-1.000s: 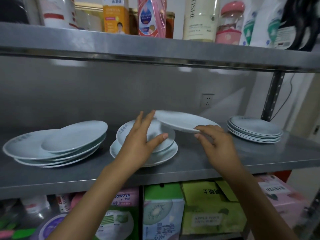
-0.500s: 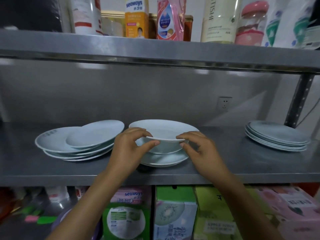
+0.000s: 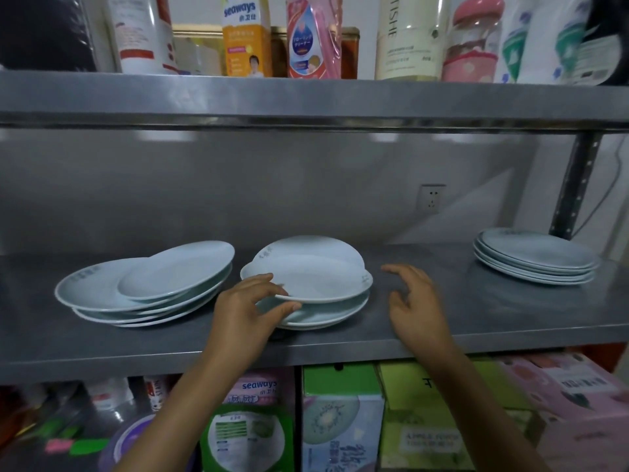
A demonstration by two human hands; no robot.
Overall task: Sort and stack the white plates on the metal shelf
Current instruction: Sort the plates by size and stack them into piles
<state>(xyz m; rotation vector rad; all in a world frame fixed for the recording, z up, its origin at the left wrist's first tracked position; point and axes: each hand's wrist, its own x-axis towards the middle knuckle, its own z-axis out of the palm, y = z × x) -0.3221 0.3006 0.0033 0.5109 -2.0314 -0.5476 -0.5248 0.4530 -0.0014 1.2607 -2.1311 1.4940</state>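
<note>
Three groups of white plates lie on the metal shelf. The middle pile has a plate lying on top, slightly askew. My left hand pinches the front left rim of that top plate, thumb under and fingers over. My right hand hovers just right of the pile with fingers spread, holding nothing. An uneven stack of larger plates with a smaller plate leaning on it sits at the left. A neat stack sits at the far right.
The upper shelf overhangs close above, loaded with bottles and jars. A shelf post stands behind the right stack. A wall socket is on the back wall. Cartons fill the level below.
The plate that both hands carried has been set down on the middle pile. My right hand has let go and drawn away to the right; my left hand still holds the rim.
</note>
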